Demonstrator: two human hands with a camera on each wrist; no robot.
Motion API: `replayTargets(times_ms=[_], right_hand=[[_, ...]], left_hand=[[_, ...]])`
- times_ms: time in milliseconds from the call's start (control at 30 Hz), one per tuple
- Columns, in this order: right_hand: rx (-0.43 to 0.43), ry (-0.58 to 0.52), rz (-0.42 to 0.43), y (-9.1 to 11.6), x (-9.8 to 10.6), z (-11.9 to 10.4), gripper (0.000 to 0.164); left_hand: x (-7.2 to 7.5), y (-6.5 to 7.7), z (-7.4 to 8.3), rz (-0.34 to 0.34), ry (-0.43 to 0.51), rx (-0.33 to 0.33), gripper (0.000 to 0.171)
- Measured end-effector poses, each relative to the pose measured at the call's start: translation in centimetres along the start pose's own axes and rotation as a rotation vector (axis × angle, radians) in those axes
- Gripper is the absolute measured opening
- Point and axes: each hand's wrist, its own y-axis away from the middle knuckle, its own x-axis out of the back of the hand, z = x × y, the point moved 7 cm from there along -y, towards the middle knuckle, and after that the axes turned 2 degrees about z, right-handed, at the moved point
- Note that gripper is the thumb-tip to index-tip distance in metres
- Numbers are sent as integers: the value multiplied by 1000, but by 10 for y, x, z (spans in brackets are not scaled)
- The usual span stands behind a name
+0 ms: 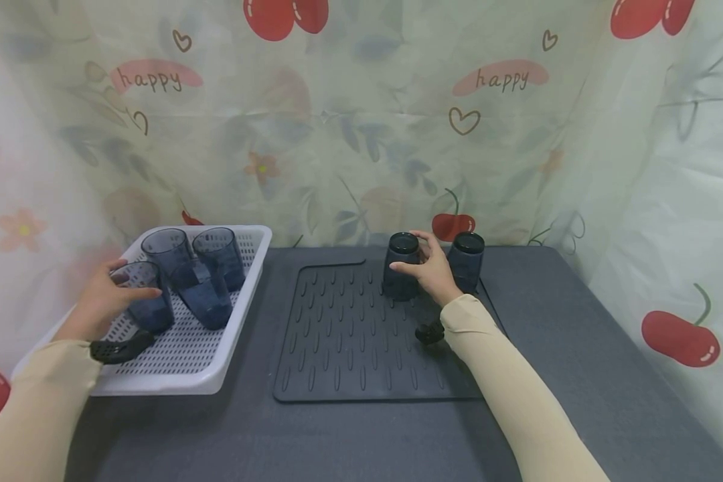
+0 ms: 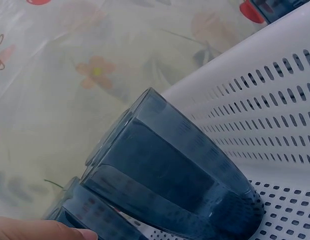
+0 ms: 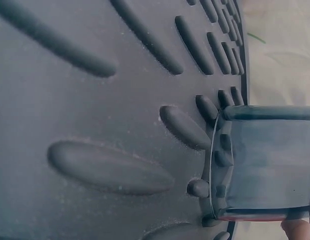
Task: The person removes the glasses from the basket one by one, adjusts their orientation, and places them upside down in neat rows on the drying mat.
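Note:
In the head view my left hand (image 1: 105,301) grips a blue-tinted glass (image 1: 153,311) near its rim, thumb across the front, inside the white basket (image 1: 201,385). Several similar glasses lean beside it there, among them one tilted glass (image 1: 205,298). The left wrist view has my thumb (image 2: 44,230) against the held glass (image 2: 102,207), with another glass (image 2: 170,170) close by. On the dark ridged mat (image 1: 337,335), my right hand (image 1: 436,271) holds an upside-down glass (image 1: 400,271) from its right side. Its rim meets the mat in the right wrist view.
A second upside-down glass (image 1: 466,261) stands just right of my right hand, at the mat's back right. Basket and mat sit side by side on a dark grey table (image 1: 349,442). A cherry-print curtain (image 1: 337,134) hangs behind the table and along both sides.

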Motion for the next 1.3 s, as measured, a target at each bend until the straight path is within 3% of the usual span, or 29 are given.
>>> replayTargets(times_ms=[233,900,1067,1300], right_hand=[[8,1,8,-2,1,1,82],[-6,-22,2,-1,-3,3,82],[-47,-55,-4,6,-2,-9,82],[-90,-71,-14,13,-1,-23,81]], left_hand=[[1,1,3,5,-15,-7,96],[11,9,-1,11,-93,75,97],[11,13,0,0,-117,112,99],[11,20,3,-37,-81,93,99]])
